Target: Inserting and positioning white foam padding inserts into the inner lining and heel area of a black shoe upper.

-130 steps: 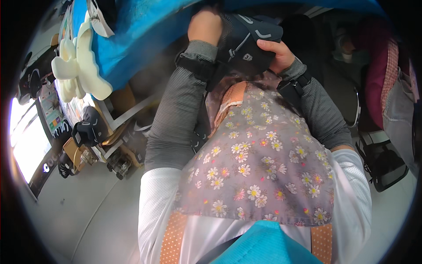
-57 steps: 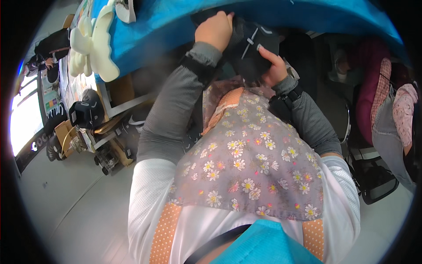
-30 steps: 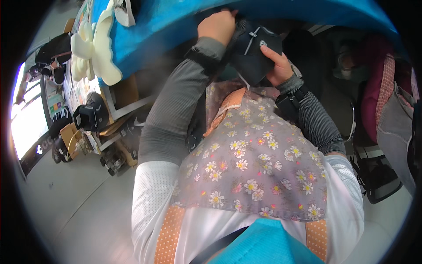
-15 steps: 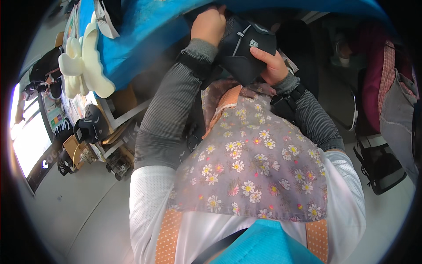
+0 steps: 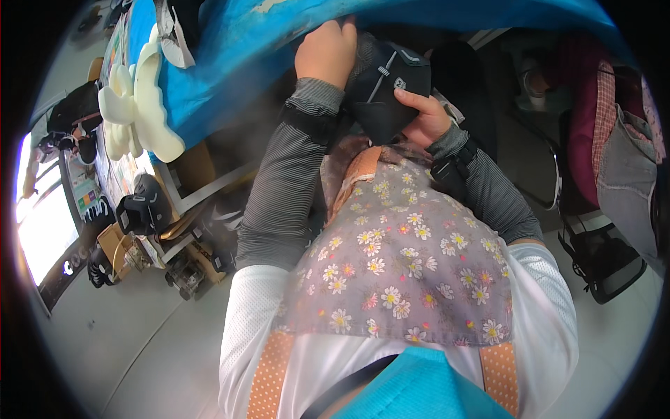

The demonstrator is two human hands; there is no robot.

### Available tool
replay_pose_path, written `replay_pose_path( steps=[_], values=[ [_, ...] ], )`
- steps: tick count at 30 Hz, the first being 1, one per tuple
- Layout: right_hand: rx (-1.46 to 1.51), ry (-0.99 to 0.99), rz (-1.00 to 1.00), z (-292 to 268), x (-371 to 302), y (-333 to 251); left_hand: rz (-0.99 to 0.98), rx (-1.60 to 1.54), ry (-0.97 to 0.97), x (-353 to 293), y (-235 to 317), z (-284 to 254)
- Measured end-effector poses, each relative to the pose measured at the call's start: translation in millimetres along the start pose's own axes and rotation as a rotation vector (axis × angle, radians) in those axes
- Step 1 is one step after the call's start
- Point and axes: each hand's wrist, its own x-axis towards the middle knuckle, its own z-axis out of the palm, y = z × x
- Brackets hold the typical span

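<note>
A black cap with a small pale badge and a light stripe is held up just below the blue table edge. My right hand grips its right side, thumb lying across the front near the badge and the other fingers behind it, out of sight. At the cap's left side my left hand is closed, knuckles up, with its fingertips by the table's edge. What its fingers pinch is partly hidden, but the cap's greyish side meets that hand.
The blue-covered table spans the top. Cream foam pieces hang at its left edge, with another cap beside them. Lower left stands a black machine part. At right are a person's burgundy sleeve and a black-framed stool.
The cap and both hands have shifted slightly left in view. My left fingertips, earlier in the shadow beside the cap, now reach up to the blue table edge.
</note>
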Motion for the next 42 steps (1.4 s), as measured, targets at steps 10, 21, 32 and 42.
replay_pose_path(
  steps=[10,21,32,42],
  values=[
    [-0.164,-0.006,-0.017,-5,4,-12,0.368,0.351,0.043,-6,-40,43],
    [-0.146,-0.019,-0.037,-5,6,-8,-0.124,-0.184,0.028,-2,-19,33],
    [-0.132,-0.041,-0.020,-16,10,-13,-0.184,-0.147,0.033,-5,-9,23],
    [-0.181,0.074,-0.049,-1,3,-8,0.264,0.263,0.085,-8,-44,63]
  ],
)
